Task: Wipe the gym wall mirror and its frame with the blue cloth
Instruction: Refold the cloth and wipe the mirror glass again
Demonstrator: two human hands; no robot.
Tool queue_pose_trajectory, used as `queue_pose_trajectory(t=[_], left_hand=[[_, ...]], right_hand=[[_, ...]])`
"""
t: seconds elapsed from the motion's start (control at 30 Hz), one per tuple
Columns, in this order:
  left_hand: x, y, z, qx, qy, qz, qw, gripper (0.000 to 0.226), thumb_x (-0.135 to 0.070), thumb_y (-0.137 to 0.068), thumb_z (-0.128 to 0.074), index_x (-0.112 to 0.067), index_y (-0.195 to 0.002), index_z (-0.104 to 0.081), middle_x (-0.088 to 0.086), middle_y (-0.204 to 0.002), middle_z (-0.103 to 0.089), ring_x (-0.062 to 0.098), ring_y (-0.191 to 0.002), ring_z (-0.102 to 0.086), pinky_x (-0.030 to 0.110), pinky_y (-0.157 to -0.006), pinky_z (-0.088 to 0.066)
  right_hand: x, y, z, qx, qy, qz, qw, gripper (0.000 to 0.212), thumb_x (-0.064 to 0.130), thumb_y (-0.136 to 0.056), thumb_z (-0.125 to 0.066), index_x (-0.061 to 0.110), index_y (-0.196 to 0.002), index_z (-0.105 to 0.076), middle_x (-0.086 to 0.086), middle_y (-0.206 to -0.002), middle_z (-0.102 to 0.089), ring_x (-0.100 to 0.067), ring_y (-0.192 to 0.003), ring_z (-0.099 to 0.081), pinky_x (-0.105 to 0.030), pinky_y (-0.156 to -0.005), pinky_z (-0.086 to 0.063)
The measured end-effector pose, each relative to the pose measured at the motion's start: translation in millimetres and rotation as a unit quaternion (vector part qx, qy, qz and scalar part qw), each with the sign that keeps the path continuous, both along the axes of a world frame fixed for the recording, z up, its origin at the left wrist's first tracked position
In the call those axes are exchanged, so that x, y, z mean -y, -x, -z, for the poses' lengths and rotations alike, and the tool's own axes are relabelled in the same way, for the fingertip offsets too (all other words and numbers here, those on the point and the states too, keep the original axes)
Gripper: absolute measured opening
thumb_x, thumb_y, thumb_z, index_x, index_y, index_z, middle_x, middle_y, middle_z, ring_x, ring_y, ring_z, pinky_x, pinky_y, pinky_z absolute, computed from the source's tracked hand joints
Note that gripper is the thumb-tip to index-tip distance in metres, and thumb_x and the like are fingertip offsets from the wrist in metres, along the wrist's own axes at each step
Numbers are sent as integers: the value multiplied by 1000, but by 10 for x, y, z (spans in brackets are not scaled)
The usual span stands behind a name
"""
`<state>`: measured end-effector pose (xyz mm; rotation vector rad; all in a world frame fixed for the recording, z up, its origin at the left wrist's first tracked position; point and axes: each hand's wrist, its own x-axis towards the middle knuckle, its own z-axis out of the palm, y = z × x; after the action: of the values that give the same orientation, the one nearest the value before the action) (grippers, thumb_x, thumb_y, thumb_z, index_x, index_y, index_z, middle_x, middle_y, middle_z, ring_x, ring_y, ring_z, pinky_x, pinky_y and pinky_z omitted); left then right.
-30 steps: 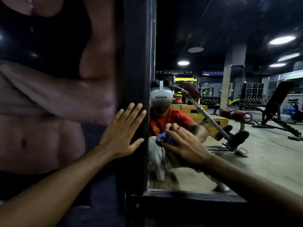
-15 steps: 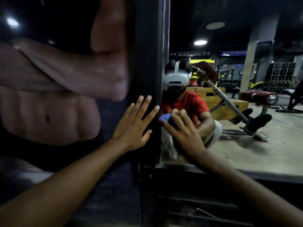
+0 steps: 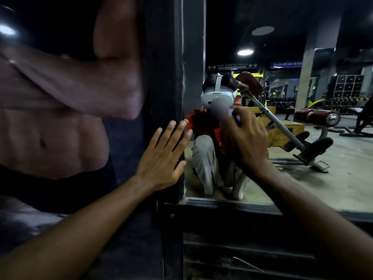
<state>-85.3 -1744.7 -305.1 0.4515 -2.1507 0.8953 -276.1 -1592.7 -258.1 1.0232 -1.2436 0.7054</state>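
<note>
The wall mirror [image 3: 302, 168] fills the right half of the head view and reflects the gym and a crouching person. Its dark frame [image 3: 167, 77] runs upright through the middle, with a bottom rail [image 3: 222, 205] below the glass. My right hand [image 3: 248, 138] grips the blue cloth [image 3: 236, 117] and presses it against the glass just right of the upright; only a small blurred patch of cloth shows above my fingers. My left hand [image 3: 163, 156] lies flat with fingers spread on the upright frame, its fingertips at the frame's inner edge.
A large poster [image 3: 60, 118] of a bare torso covers the wall left of the frame. Below the bottom rail is a dark panel [image 3: 242, 249]. In the reflection a sit-up bench and wooden boxes stand on the gym floor.
My right hand with the cloth has slid to the right, away from the frame's edge and onto the glass. The view has tilted down. My left hand stays flat on the frame.
</note>
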Motion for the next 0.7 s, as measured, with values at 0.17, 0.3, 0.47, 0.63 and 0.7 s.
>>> queue_pose_trajectory(t=[0.17, 0.3, 0.47, 0.63, 0.7], left_hand=[[-9, 156, 140, -39, -7, -17, 999, 83, -40, -96, -47, -9, -163, -9, 14, -171, 2, 34, -157, 4, 54, -126, -9], [-20, 172, 319, -42, -5, 22, 999, 85, -38, -91, -48, -9, -162, -13, 14, -171, -1, 34, -157, -1, 51, -126, -9], [-172, 389, 261, -27, 37, 71, 996, 84, -44, -94, -50, -12, -163, -13, 15, -170, -1, 34, -157, -2, 53, -126, -13], [-283, 775, 46, -22, 29, 80, 996, 84, -52, -98, -44, -14, -163, -6, 17, -170, 3, 37, -157, 1, 62, -122, -16], [-269, 807, 104, -24, 30, 73, 997, 85, -53, -98, -42, -13, -163, -6, 19, -169, 2, 39, -156, 0, 64, -121, -16]], right_hand=[[264, -126, 704, -6, -71, -5, 997, 37, 16, -98, -59, 18, -134, -56, -23, -125, -60, -43, -105, -61, -44, -70, -49], [33, 74, 1418, -170, -273, -37, 946, 35, 20, -99, -49, 19, -132, -62, -14, -125, -51, -35, -93, -64, -44, -77, -45], [-251, 297, 884, -63, -86, -28, 994, 40, 21, -96, -68, 22, -136, -59, -18, -119, -56, -37, -94, -61, -47, -73, -53], [-486, 519, 16, 188, 88, -5, 978, 61, 21, -86, -72, 22, -143, -48, -19, -123, -50, -35, -100, -53, -45, -66, -53], [-412, 443, 292, 137, 43, -2, 990, 66, 15, -85, -73, 25, -143, -45, -18, -128, -47, -38, -105, -52, -48, -72, -53]])
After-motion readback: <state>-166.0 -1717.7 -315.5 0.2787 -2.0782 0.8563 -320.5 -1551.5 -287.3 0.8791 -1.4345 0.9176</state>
